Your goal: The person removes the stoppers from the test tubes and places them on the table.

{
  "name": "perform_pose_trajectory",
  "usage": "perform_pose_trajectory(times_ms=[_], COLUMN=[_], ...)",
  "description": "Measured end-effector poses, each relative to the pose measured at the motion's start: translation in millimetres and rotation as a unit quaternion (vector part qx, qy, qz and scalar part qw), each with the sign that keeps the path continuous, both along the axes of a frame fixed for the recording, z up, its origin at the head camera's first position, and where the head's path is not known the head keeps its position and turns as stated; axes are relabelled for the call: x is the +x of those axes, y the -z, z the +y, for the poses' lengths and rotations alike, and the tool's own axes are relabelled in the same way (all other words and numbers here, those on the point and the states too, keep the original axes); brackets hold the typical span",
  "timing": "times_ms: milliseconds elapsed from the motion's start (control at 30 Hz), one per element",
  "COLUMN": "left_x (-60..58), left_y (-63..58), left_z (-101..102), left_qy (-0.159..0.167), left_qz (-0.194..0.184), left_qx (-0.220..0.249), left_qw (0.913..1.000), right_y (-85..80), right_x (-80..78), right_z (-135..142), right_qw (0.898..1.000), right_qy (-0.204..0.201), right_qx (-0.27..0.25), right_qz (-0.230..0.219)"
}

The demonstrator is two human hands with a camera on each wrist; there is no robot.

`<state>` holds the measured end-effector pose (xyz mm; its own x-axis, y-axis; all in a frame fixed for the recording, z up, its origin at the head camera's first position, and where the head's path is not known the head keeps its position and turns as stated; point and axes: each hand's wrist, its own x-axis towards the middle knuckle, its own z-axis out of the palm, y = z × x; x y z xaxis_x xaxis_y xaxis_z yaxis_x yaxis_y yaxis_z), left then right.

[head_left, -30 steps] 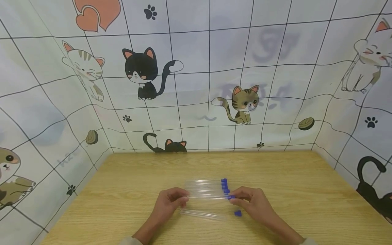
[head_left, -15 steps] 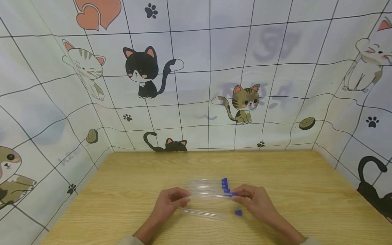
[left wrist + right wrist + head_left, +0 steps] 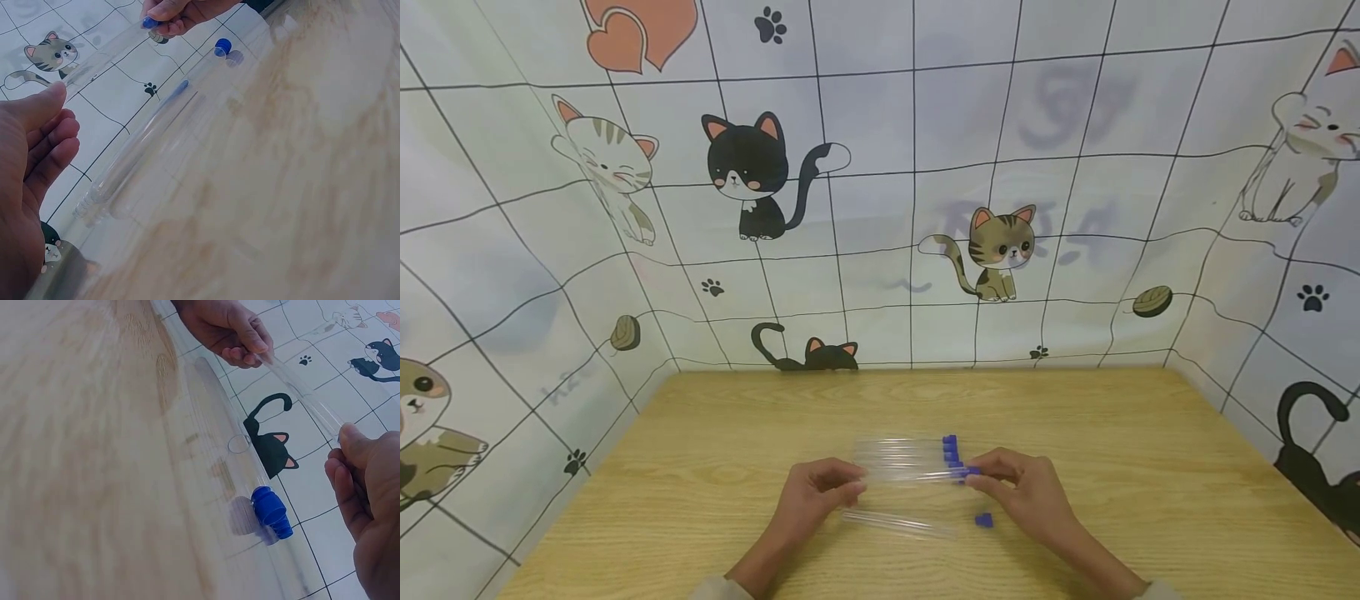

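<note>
running sideways, the clear tube [image 3: 305,395] points its blue cap [image 3: 149,22] rightward, fingers [image 3: 997,459] pinching both ends.

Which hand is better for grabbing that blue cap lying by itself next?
Probably the right hand: the lone blue cap lies near it, while the left hand is farther away. Both hold a clear tube, though.

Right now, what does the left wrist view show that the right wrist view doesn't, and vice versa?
Only left wrist: the grey-brown striped cat drawn on the wall, and clearly the blue cap on the held tube; I can't make that cap out from the right.

Only right wrist: the drawn white cat and part of an orange heart.

Both: left hand and right hand holding the tube, clear tubes and another blue cap on the table.
</note>
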<state>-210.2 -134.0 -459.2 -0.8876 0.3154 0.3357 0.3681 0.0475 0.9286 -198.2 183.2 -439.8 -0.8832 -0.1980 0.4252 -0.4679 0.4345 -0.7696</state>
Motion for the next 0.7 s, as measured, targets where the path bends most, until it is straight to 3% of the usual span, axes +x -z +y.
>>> perform_pose_trajectory(times_ms=[267, 533, 700], left_x=[14.0, 13.3, 9.2], left_y=[-25.0, -26.9, -21.0], left_z=[4.9, 3.3, 2.4], left_qy=[0.007, 0.011, 0.012], left_qz=[0.013, 0.003, 0.011], left_qx=[0.0, -0.005, 0.003], left_qw=[0.9999, 0.9999, 0.9999], right_y=[-0.6, -7.9, -9.6], right_x=[-0.4, -0.7, -0.6], right_z=[2.2, 6.6, 6.5], right_qw=[1.0, 0.997, 0.998], right_qy=[-0.02, -0.07, -0.066], right_qx=[-0.002, -0.006, 0.0], right_qz=[-0.01, -0.025, -0.006])
